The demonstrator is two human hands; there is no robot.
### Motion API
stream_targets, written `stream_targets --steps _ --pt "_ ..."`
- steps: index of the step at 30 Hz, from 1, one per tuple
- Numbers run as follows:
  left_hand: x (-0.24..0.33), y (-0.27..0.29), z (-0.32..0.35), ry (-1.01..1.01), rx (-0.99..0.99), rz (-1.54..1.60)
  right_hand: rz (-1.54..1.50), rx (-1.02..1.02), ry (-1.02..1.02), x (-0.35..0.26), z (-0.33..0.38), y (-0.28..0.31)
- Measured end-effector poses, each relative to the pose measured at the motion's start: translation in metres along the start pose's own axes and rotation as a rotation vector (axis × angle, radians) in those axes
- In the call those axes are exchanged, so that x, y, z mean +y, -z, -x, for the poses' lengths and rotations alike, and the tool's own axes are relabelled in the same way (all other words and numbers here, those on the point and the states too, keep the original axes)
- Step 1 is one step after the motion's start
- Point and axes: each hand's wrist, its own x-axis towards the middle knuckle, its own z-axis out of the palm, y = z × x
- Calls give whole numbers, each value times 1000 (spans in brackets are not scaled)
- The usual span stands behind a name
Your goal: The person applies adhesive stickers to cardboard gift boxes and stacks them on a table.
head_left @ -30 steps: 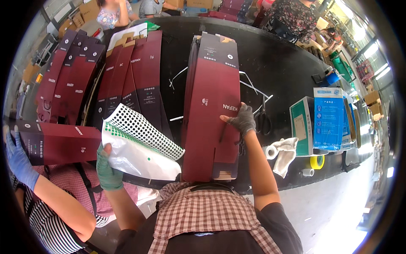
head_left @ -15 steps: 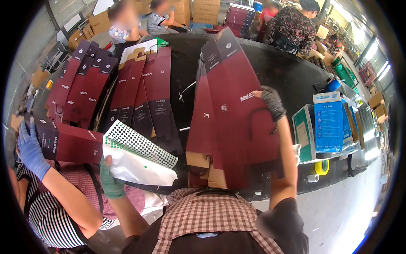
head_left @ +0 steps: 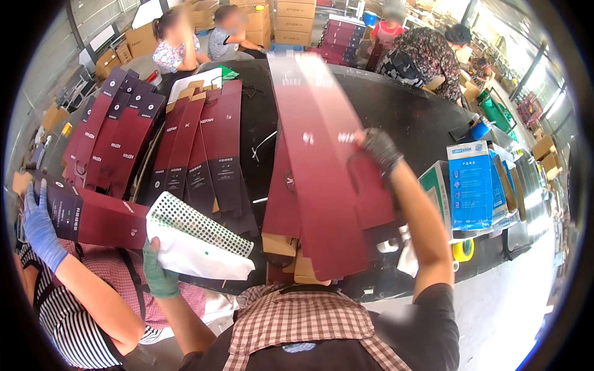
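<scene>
My left hand (head_left: 161, 275), in a green glove, grips a white sheet of round dot stickers (head_left: 197, 238) by its lower left edge; the dots are dark and green, and the sheet curls. In a dark patterned glove, my right hand (head_left: 380, 153) holds the right edge of a flattened maroon carton (head_left: 322, 185), with its fingertips partly hidden. That carton is blurred, tilted and catching the light. Beneath it lie other flat maroon cartons (head_left: 278, 213), with brown cardboard flaps (head_left: 279, 244) toward me.
A co-worker's blue-gloved hand (head_left: 43, 229) holds a maroon box (head_left: 108, 219) at left. Maroon cartons (head_left: 216, 142) lie fanned on the black table (head_left: 396, 99). At right stand a blue box (head_left: 470, 185) and yellow tape roll (head_left: 463, 250). People sit across the table.
The carton in my right hand has swung leftward and now catches the light, and that hand has moved slightly left and down. My left hand still holds the sticker sheet, nearly in place.
</scene>
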Motion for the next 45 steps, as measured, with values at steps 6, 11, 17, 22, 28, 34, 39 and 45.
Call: stream_targets --steps 6,11,17,22,28,34,39,45 --pt "5 8 4 -2 -1 -28 498 -113 -196 48 26 -109" --pt "7 1 5 -36 93 -62 567 -137 -476 -64 38 -159" --pt "-5 -36 0 -7 -16 -123 514 -250 -551 -75 24 -168" --pt "-12 -36 -5 55 -31 -147 648 -287 -503 -99 34 -184" --pt "-7 -39 -8 0 -16 -166 756 -385 -303 -76 7 -183" --pt "-1 -9 -7 41 9 -122 1048 -456 366 -100 -10 -1" --pt "-5 -8 -10 22 28 -57 468 -221 52 -127 -16 136" --pt "3 13 -15 -9 32 -38 828 57 170 -145 -19 162"
